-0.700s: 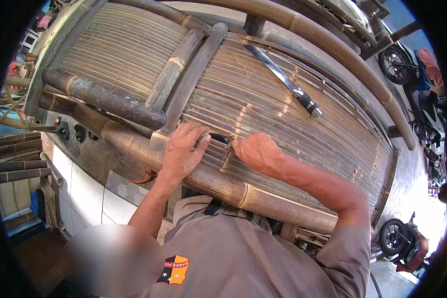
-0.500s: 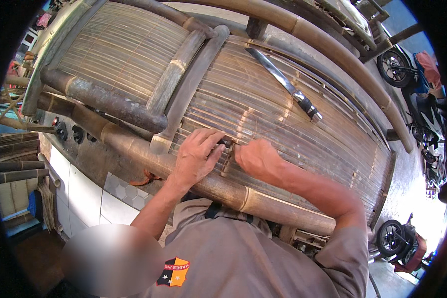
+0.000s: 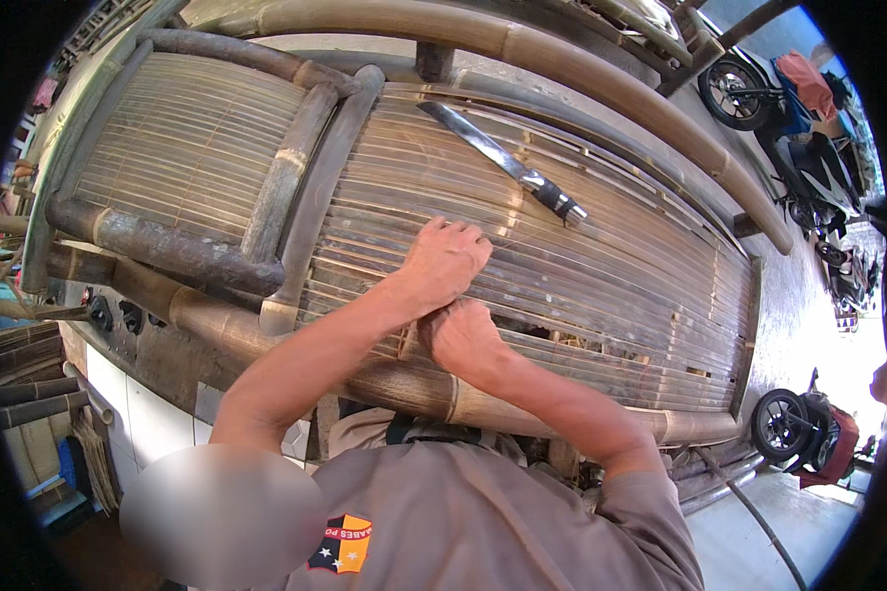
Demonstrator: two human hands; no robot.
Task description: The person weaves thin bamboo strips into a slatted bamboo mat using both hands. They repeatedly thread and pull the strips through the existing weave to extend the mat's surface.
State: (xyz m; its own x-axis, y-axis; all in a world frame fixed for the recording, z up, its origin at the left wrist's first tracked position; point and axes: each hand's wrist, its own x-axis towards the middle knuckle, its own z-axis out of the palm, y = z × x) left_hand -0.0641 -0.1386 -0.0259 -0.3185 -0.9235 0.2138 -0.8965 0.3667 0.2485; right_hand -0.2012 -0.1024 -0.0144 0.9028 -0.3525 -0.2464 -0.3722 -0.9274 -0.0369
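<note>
Both my hands are close together over the bamboo slats of a bench, near its front rail. My left hand lies on the slats with its fingers curled down, its heel close above the other hand. My right hand is bent at the wrist and closed like a fist just below it. Whatever either hand grips is hidden by the fingers. Farther back, a large knife with a broad steel blade and a dark wrapped handle lies on the slats, apart from both hands.
Thick bamboo poles frame the bench: a front rail against my body and a curved back rail. At left stands a raised slatted bamboo panel. Motorbikes are parked at right. White tiles cover the floor at lower left.
My left hand has moved over to the right and reaches across the slats. My right hand has turned and come in below it. The whole view has shifted; the knife stays lying on the slats.
</note>
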